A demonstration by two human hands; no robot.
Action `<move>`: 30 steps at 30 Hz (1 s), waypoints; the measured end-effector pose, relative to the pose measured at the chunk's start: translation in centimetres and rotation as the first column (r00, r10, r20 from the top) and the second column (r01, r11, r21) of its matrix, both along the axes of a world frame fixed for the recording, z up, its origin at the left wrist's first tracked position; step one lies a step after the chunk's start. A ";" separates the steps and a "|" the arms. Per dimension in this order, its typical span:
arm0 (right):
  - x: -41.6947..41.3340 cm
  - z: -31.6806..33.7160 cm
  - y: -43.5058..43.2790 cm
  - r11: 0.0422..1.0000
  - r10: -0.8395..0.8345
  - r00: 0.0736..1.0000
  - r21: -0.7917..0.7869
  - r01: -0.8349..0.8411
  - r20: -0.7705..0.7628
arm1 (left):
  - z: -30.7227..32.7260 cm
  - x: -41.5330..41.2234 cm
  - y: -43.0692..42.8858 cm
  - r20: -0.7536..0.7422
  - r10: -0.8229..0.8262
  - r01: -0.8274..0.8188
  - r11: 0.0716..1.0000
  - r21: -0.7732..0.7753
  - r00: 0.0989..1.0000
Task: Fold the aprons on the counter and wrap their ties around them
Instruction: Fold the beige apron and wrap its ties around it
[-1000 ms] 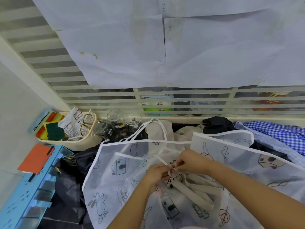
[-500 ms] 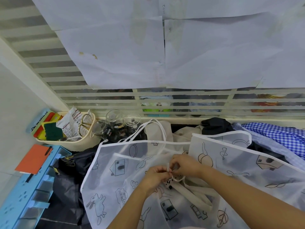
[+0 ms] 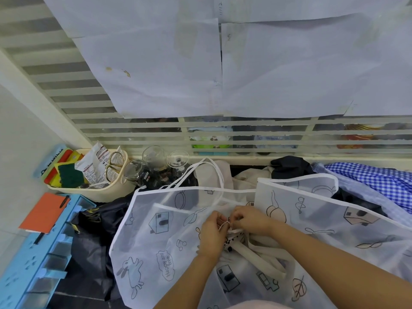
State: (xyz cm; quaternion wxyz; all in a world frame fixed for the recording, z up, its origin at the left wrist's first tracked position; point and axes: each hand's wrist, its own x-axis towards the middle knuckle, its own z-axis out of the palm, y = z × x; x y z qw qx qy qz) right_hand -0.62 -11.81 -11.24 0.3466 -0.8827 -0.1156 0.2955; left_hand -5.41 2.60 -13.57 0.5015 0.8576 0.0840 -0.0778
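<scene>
L hand (image 3: 211, 236) & R hand (image 3: 250, 219) meet fingertip to fingertip, both pinching a thin white tie (image 3: 223, 224) btwn them. Beige apron (image 3: 256, 253) sits bunched just below my R wrist, on top of the see-thru printed apron (image 3: 156, 237) spreading out left of my L hand.

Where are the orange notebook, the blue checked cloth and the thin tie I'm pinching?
orange notebook (image 3: 43, 211), head view, middle of its cover.
blue checked cloth (image 3: 379, 182), head view, middle of its visible part.
thin tie (image 3: 223, 224), head view, its small loop.
</scene>
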 end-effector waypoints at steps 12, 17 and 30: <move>1.2 0.8 0.0 0.997 0.075 0.993 -0.010 -0.076 -0.088 | -0.6 -0.8 -0.2 0.082 0.005 -0.004 1.000 -0.009 0.997; 1.5 0.8 -0.3 0.997 0.072 0.994 -0.026 -0.074 -0.076 | -0.7 -0.5 0.2 0.071 0.021 -0.017 0.998 -0.057 0.997; 1.2 0.1 0.4 0.977 0.041 0.997 -0.212 -0.026 0.066 | -0.7 -1.3 1.8 0.036 -0.049 0.048 0.998 0.040 0.998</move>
